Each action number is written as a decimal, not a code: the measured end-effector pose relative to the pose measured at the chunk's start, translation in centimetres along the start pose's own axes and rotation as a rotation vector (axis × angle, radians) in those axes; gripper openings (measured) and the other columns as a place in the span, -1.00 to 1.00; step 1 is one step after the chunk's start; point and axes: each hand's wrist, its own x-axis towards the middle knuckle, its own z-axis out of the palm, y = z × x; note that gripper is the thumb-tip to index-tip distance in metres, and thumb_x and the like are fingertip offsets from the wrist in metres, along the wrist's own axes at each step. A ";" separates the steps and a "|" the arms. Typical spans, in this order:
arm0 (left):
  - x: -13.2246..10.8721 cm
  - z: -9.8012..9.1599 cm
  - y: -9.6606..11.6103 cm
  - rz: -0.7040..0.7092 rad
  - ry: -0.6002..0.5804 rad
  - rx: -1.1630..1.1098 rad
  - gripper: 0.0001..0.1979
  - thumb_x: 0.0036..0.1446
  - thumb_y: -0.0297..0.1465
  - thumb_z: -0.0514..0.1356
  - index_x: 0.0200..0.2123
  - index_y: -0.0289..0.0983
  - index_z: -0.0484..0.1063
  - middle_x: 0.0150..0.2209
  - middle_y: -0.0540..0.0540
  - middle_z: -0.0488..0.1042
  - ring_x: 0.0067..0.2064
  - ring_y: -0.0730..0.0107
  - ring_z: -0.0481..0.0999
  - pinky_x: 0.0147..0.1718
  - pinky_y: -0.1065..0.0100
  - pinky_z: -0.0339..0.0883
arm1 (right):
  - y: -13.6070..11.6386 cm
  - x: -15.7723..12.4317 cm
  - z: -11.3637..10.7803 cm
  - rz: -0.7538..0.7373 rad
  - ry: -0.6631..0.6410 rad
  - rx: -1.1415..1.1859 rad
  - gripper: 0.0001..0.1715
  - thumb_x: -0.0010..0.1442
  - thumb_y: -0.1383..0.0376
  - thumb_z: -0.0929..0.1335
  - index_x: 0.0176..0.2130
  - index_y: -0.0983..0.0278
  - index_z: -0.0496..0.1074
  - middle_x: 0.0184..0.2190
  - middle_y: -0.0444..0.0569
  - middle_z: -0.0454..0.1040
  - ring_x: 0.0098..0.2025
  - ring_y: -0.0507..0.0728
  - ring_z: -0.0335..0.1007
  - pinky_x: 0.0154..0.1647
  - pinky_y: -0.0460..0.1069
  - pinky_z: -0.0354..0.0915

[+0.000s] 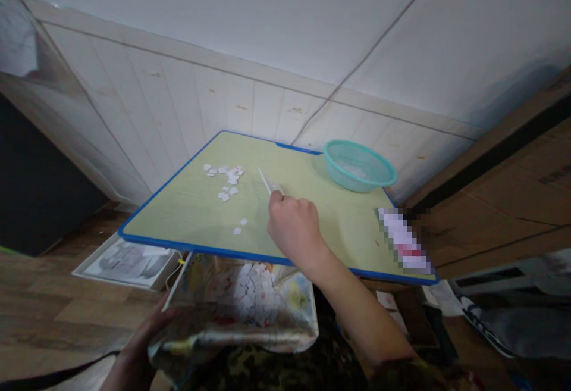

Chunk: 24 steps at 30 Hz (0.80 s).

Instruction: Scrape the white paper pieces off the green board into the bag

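My right hand [294,227] is closed in a fist over the middle of the low table [187,212], which has a yellow-green top and a blue rim. From that fist a thin, flat white strip [266,178] sticks out, its far end close to the tabletop. Small white paper pieces [232,175] lie scattered on the table left of the strip, with two more [241,226] nearer its front edge. Below that edge, a patterned fabric-lined box [232,338] holds many such pieces. At the box's left side, my left hand [156,322] grips it, its fingers partly hidden.
A turquoise plastic basin [359,168] stands at the table's back right corner. A blurred-out item [404,241] lies on the right edge. Cardboard boxes [499,194] rise at right, a white tray [125,263] sits on the floor at left, and a panelled wall [267,105] stands behind.
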 end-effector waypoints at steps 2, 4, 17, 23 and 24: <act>-0.5 0.5 0.4 -0.020 -0.002 -0.029 -0.80 -0.31 -0.14 0.40 -0.70 -0.02 0.47 -0.62 -0.01 0.59 0.16 -0.33 0.40 0.22 0.03 0.17 | 1.7 -0.8 -0.2 0.074 -0.002 -0.051 -0.72 0.20 0.52 0.22 -0.16 0.42 0.46 -0.42 0.25 0.58 -0.37 0.31 0.58 -0.41 0.05 0.36; -0.9 0.8 0.6 -0.035 0.028 -0.065 -0.82 -0.32 -0.13 0.41 -0.67 -0.01 0.50 -0.63 -0.01 0.57 0.14 -0.38 0.41 0.23 -0.06 0.12 | 3.8 -1.4 -0.3 0.147 0.012 -0.069 -0.76 0.21 0.46 0.24 -0.20 0.39 0.48 -0.43 0.22 0.58 -0.38 0.28 0.57 -0.39 0.02 0.32; -0.1 0.3 -0.1 0.022 -0.001 -0.051 -0.84 -0.22 -0.16 0.37 -0.65 -0.06 0.51 -0.47 -0.01 0.67 0.07 -0.20 0.51 0.05 0.05 0.38 | 8.0 0.0 -0.9 -0.076 0.225 0.606 -0.74 0.25 0.29 0.33 -0.14 0.27 0.59 -0.28 -0.03 0.64 -0.36 0.08 0.52 -0.35 -0.09 0.26; 0.3 -0.5 -0.7 -0.019 -0.084 -0.095 -0.86 -0.13 -0.23 0.35 -0.55 -0.16 0.61 -0.58 -0.04 0.63 -0.13 -0.10 0.62 -0.01 0.11 0.40 | 4.9 2.8 0.0 -0.203 0.094 0.436 -0.70 0.29 0.30 0.29 -0.07 0.20 0.57 -0.27 -0.03 0.65 -0.31 0.09 0.53 -0.30 -0.08 0.23; 0.3 -0.5 -0.8 -0.015 -0.084 -0.096 -0.84 -0.10 -0.22 0.34 -0.54 -0.17 0.62 -0.56 -0.06 0.64 -0.12 -0.11 0.61 0.00 0.10 0.39 | 4.7 3.3 0.1 -0.215 0.088 0.419 -0.70 0.30 0.30 0.29 -0.07 0.19 0.57 -0.28 -0.03 0.64 -0.31 0.09 0.52 -0.31 -0.08 0.22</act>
